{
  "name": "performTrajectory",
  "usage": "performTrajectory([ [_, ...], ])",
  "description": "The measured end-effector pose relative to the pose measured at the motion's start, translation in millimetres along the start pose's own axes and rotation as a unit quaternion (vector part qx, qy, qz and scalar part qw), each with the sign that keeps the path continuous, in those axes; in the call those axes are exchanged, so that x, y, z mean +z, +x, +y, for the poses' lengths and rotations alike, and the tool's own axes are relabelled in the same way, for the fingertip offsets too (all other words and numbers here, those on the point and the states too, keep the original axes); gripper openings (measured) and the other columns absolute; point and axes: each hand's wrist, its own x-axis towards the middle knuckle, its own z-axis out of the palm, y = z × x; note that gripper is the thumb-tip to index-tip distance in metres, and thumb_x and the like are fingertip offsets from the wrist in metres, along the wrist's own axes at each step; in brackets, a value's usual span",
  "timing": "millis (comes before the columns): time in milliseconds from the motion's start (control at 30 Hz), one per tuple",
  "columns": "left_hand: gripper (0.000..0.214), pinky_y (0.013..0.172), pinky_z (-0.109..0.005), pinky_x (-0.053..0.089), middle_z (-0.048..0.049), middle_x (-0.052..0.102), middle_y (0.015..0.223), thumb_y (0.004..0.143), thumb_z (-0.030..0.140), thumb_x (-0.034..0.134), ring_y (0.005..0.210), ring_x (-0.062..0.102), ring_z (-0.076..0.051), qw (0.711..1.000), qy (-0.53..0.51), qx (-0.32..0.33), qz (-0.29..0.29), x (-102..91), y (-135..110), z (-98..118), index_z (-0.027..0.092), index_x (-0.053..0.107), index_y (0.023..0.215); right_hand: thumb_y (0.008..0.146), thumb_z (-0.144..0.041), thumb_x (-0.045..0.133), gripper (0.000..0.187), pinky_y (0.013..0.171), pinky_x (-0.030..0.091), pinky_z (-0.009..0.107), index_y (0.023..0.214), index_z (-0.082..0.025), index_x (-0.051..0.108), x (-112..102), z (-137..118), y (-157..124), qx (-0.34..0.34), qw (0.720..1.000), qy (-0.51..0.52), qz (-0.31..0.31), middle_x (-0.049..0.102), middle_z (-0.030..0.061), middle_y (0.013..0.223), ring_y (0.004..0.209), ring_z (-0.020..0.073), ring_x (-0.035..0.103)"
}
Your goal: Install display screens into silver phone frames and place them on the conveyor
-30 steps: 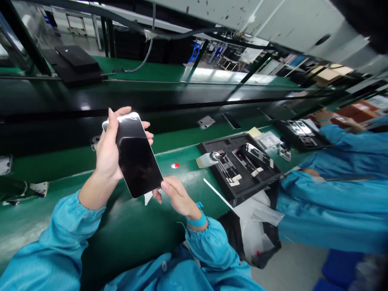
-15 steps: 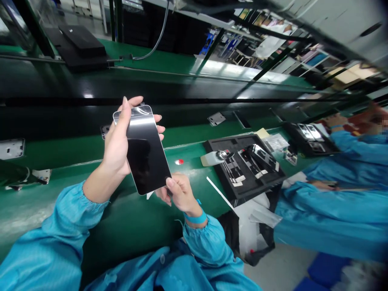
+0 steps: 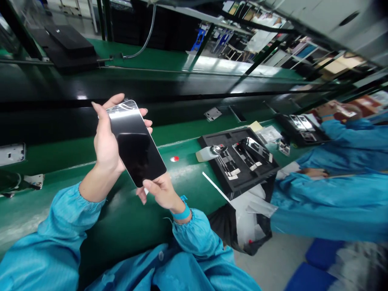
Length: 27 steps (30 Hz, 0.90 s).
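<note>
My left hand grips a glossy black phone by its long edges, screen toward me, tilted above the green bench. Its thumb lies along the left edge and the fingertips show past the right edge. My right hand is closed in a pinch at the phone's lower corner, where a small white tab of film pokes out below. Both arms wear blue sleeves, with a blue wrist strap on the right.
A black foam tray with metal phone parts lies to the right, a white bottle beside it. A black bag holding clear film hangs at the bench edge. A co-worker's blue sleeve is at right. The conveyor carries loose parts.
The phone and both hands have shifted slightly left and down in the view. My right hand's pinch has stayed at the phone's lower corner.
</note>
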Motion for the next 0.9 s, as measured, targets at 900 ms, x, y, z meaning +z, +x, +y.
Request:
performTrajectory([
  [900,0.044,0.084,-0.037,0.063,-0.008,0.073,0.107,0.118,0.05,0.048,0.093,0.074,-0.018,0.95,0.303,-0.028,-0.069,131.1,162,-210,0.012,0.07,0.122,0.103,-0.064,0.055,0.045,0.075,0.059,0.036,0.089,-0.022,0.064,-271,-1,-148,-0.017,0.829,-0.335,0.448,0.069,0.0051,0.077,0.073,0.022,0.068],
])
